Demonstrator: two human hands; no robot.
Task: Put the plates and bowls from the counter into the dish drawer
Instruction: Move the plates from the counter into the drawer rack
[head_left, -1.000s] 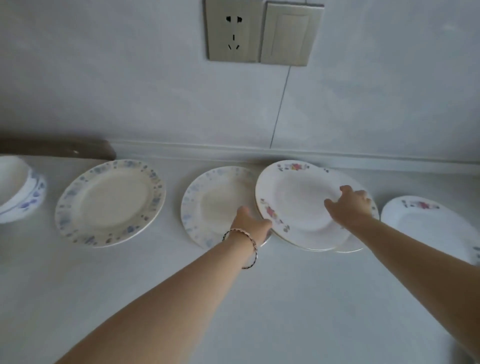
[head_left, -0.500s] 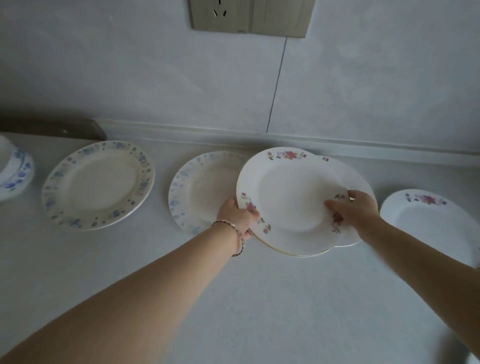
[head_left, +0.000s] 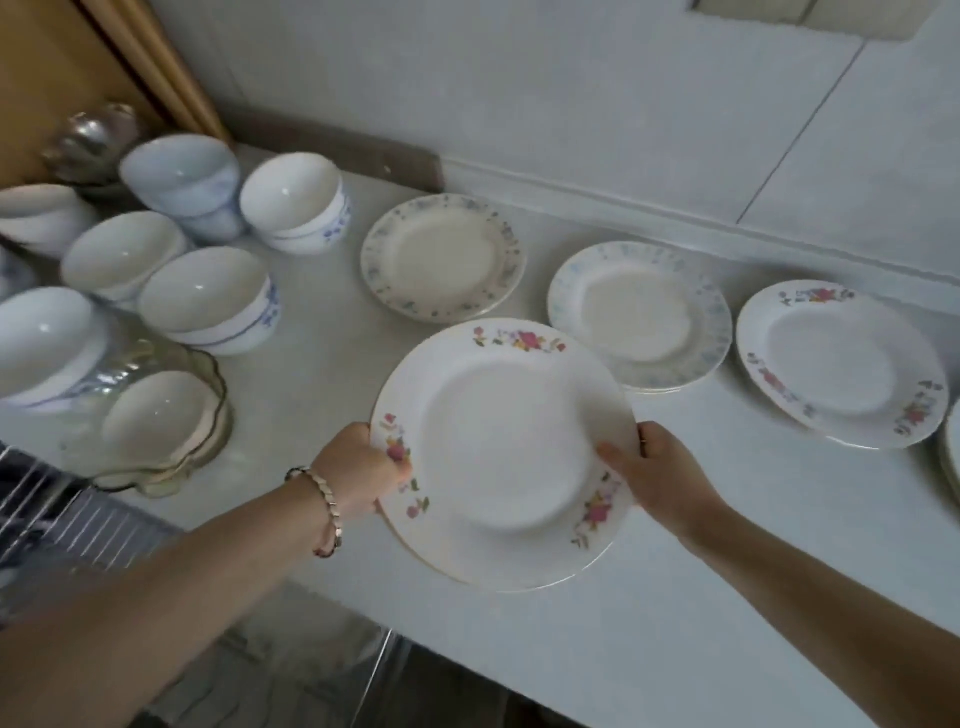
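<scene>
Wire rack (head_left: 78, 514): at your lower left, below the counter edge, thin metal bars; what it belongs to you cannot tell.
Left hand (head_left: 363, 475): your fingers are clamped on the left rim of the held plate, thumb on top; a beaded bracelet (head_left: 324, 509) circles the wrist.
Right hand (head_left: 660, 478): your fingers are closed on the plate's right rim, thumb lying on the upper face.
Held plate (head_left: 504, 457): white with pink flower sprays, carried between both hands above the front part of the counter (head_left: 675, 597), tilted slightly; a second rim shows just beneath its lower edge.
Glass dish (head_left: 156, 415): scalloped and clear, at the left, with a small white bowl inside.
Bowls (head_left: 208, 296): white, some banded in blue, grouped on the left of the counter, several stacked.
Blue-patterned plate (head_left: 641, 317): lying just behind the held plate, on top of another.
Second floral plate (head_left: 841, 364): at your right, flat on the counter.
Speckled-rim plate (head_left: 444, 257): farther back, beside the bowls.
Wall (head_left: 571, 104): pale tiled panels behind the counter.
</scene>
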